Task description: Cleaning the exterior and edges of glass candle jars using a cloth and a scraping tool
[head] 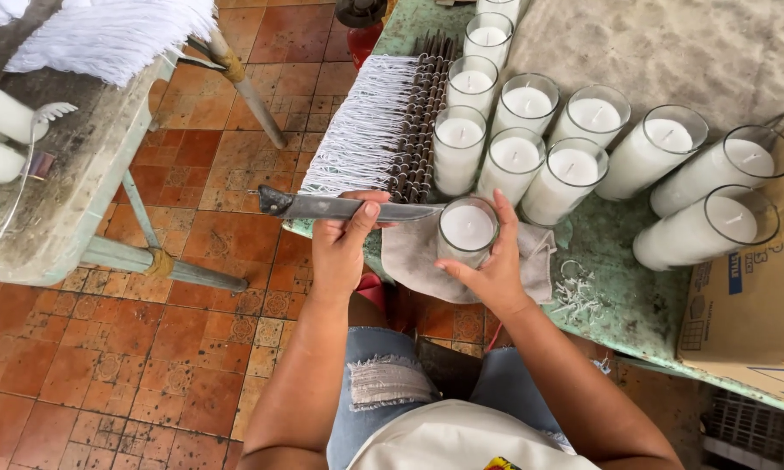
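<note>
Plainly, the left hand (339,248) is clamped around the middle of a long dark metal knife (339,207), thumb pressed along its upper side, with the blade tip reaching the rim of a clear glass jar filled with white candle wax (467,231). The right hand (494,265) wraps its fingers (505,222) around that jar from the far side, holding it upright on a grey cloth (413,252) at the near edge of a worn green table (622,287).

Several risks follow from this arrangement. The knife tip lies just beside the right hand's fingers, so a slip off the smooth glass rim could carry the blade into them. The jar stands close to the table's edge above a tiled floor (104,365); a sideways push from the blade might tip it off the cloth and over the side. White wax shavings (576,296) lie scattered just beside the cloth, and more falling there could make the surface slick. Behind, other wax-filled glass jars (514,161) stand touching one another, and some lie tilted on their sides, so a jolt to the table may set them knocking or rolling. White wicks on a rack of dark rods (413,113) sit near the knife handle's sweep.
</note>
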